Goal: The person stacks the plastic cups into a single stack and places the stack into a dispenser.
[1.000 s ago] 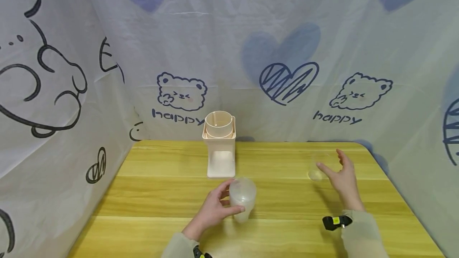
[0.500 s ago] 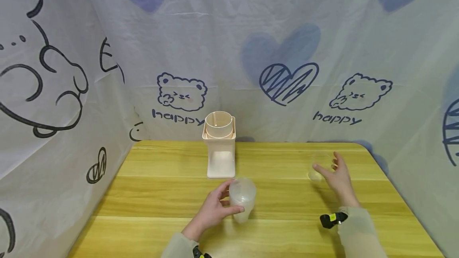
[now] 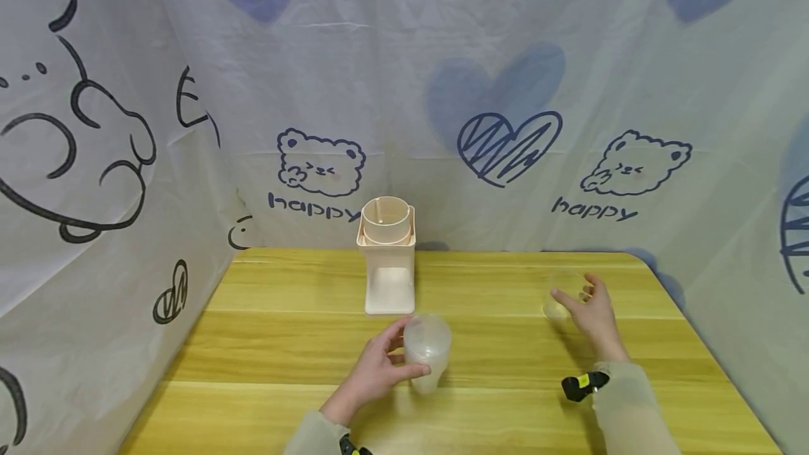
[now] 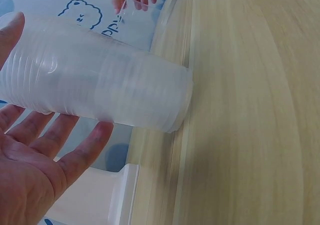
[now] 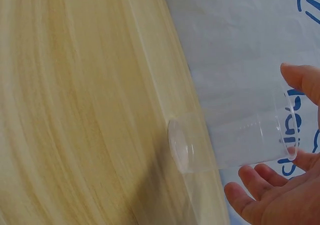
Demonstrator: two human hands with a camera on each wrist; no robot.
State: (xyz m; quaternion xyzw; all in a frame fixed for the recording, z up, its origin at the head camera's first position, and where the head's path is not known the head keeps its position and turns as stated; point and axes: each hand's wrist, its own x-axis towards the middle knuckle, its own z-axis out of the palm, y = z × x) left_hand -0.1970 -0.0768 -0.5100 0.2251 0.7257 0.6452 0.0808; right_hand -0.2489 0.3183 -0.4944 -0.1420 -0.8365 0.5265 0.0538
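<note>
In the head view, a stack of clear plastic cups [image 3: 430, 341] stands upright near the table's middle. My left hand [image 3: 374, 373] holds it from the left, the thumb on the near side and the fingers behind. The left wrist view shows the many close rims of the stack [image 4: 100, 75]. A single clear plastic cup [image 5: 235, 140] stands upright at the table's right rear. Around it, my right hand [image 3: 593, 316] is spread, the thumb standing off the rim and the other fingers close along the opposite side in the right wrist view.
A cream-coloured stand [image 3: 390, 290] with a round, open-topped tube [image 3: 386, 229] is at the back of the wooden table [image 3: 284, 350], beyond the stack. A printed white cloth [image 3: 392, 76] hangs close behind the table's back edge.
My right hand has moved slightly left toward the single cup, and its thumb and fingers have drawn a little closer together. My left hand and the stack have stayed put.
</note>
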